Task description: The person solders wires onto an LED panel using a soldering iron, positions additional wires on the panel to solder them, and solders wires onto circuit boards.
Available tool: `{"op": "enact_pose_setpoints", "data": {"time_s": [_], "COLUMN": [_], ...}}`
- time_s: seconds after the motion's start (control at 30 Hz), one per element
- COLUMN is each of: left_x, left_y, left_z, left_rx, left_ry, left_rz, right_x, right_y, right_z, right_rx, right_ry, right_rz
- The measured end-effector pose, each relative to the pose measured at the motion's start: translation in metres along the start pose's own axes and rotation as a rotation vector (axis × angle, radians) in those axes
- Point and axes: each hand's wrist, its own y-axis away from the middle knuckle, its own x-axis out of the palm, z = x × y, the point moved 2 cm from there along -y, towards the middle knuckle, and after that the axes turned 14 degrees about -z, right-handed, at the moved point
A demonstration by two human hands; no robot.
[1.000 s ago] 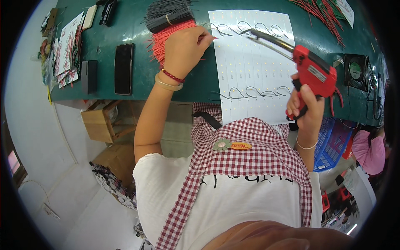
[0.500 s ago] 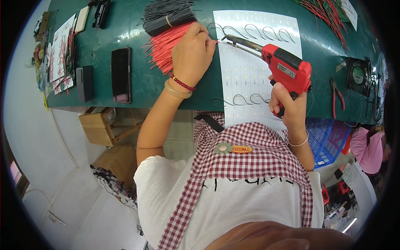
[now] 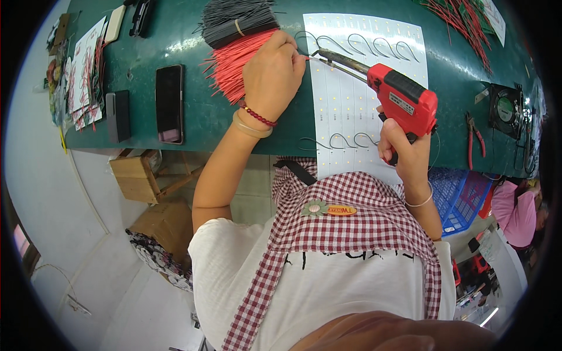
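Observation:
My right hand [image 3: 408,145] is wrapped round the grip of a red and black soldering gun [image 3: 404,96]. Its long tip points left, over the left edge of a white sheet of LED boards [image 3: 345,111]. At that edge my left hand [image 3: 272,67] pinches a red wire [image 3: 307,58], whose end meets or nearly meets the soldering tip; I cannot tell if they touch. Curled dark wires [image 3: 366,44] stand along the sheet's far part, and more loop over its near part. Beside my left hand lie a bundle of red wires [image 3: 229,79] and a banded bundle of black wires [image 3: 237,23].
On the green table [image 3: 205,105] a phone [image 3: 170,105] and a grey box [image 3: 118,117] lie left. Red-handled pliers [image 3: 475,140] and a small black fan [image 3: 504,106] are at right, with more red wires [image 3: 459,26] beyond. A blue crate [image 3: 453,199] stands below the edge.
The sheet and both hands appear slightly farther right in the picture. The soldering tip stays close to the red wire's end, and both holds are unchanged.

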Motion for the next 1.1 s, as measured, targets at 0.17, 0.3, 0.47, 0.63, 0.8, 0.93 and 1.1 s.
{"op": "enact_pose_setpoints", "data": {"time_s": [0.17, 0.3, 0.47, 0.63, 0.8, 0.93, 1.1], "left_x": [0.000, 0.000, 0.001, 0.002, 0.002, 0.003, 0.003], "left_y": [-0.001, -0.001, -0.002, -0.002, -0.003, -0.002, -0.002], "left_z": [-0.001, 0.000, -0.003, -0.007, -0.008, -0.007, -0.008], "left_rx": [-0.012, -0.009, -0.013, -0.021, -0.007, -0.006, -0.004], "left_ry": [-0.006, -0.013, -0.026, -0.030, -0.034, -0.045, -0.063], "left_rz": [0.011, 0.013, 0.022, 0.030, 0.027, 0.027, 0.036], "right_x": [-0.001, 0.000, -0.006, -0.009, -0.011, -0.007, -0.010], "right_y": [0.000, -0.002, 0.001, -0.003, -0.003, -0.005, -0.007], "right_z": [-0.006, -0.006, -0.003, 0.002, 0.000, -0.001, -0.010], "right_rx": [-0.015, -0.021, -0.052, -0.041, -0.042, -0.022, -0.065], "right_ry": [0.042, 0.040, 0.049, 0.039, 0.034, 0.028, 0.115], "right_rz": [0.007, 0.022, -0.017, -0.008, 0.003, 0.002, 0.032]}}
